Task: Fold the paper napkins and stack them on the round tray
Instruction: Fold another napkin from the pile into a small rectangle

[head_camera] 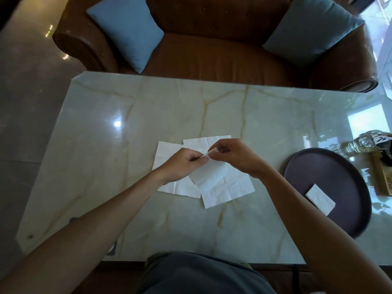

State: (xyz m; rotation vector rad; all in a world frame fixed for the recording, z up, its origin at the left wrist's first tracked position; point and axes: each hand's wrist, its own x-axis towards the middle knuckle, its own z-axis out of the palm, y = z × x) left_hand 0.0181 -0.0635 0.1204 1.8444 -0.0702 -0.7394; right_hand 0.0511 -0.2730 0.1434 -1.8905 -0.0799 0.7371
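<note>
Marble table (148, 107) before a brown sofa (212, 49): left hand (182, 164) and right hand (237, 155) pinch one napkin (210, 172) above two flat napkins (229, 189); a folded napkin (320, 199) lies on the round tray (314, 166).

Wooden box (384, 177) cut off right

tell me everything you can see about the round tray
The round tray is dark, purplish-brown, matte, with a low raised rim. It lies flat on the marble table at the person's right, its near edge hidden behind the right forearm. One folded white napkin lies on it, toward the near side; the rest of its floor is bare. A glass bottle lies just beyond its far rim. Neither hand touches it.
</note>
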